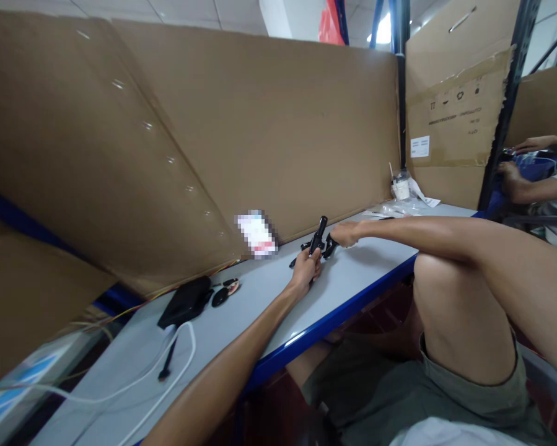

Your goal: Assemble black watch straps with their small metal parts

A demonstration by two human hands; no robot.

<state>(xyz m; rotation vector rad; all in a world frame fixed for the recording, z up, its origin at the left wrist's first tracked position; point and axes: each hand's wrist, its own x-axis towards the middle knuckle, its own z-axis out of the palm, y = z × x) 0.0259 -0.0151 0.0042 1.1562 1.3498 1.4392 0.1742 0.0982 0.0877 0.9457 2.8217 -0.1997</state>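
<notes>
My left hand [306, 271] is closed around the lower part of a black jointed device [318, 235], whose rod-like end points up. It resembles a small tripod or stand, but its exact kind is unclear. My right hand [346, 234] is closed on a black part at the device's right side, and the fingers hide where it grips. Both hands are close together just above the grey tabletop [352, 269], near its back edge. Behind them, a blurred-out white and red screen or card [258, 235] leans against the cardboard wall.
A black case [188, 301] lies left, beside dark round-lensed items [221, 297] and a white cable [192, 347]. A plastic cup [401, 188] and clear bags stand at the back right corner. Cardboard panels [282, 124] wall the table. Another person's hands [515, 179] work at far right.
</notes>
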